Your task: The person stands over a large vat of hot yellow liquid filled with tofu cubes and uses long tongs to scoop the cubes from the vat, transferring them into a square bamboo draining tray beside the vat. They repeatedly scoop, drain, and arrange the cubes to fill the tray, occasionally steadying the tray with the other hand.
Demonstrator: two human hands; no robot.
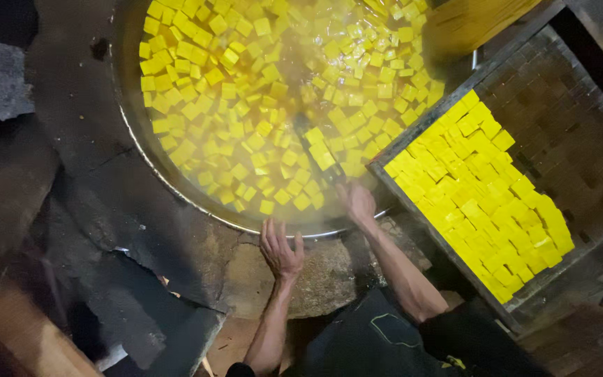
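A very big round pot (pixel 176 190) is full of hot yellow water, and lots of small yellow squares (pixel 246 77) float in it, far too many to count. Steam makes the middle of the pot look foggy. Just to the right of the pot sits a flat dark tray (pixel 574 139) with a grid on it. One long strip of the tray is covered with more yellow squares (pixel 483 188) packed close together, and the rest of it is bare, so I think a lot of squares are not moved across yet. The right hand (pixel 357 201) is at the near edge of the pot, close to the tray, and I cannot tell if it holds anything. The left hand (pixel 280 250) rests open on the pot's near rim, fingers spread, holding nothing.
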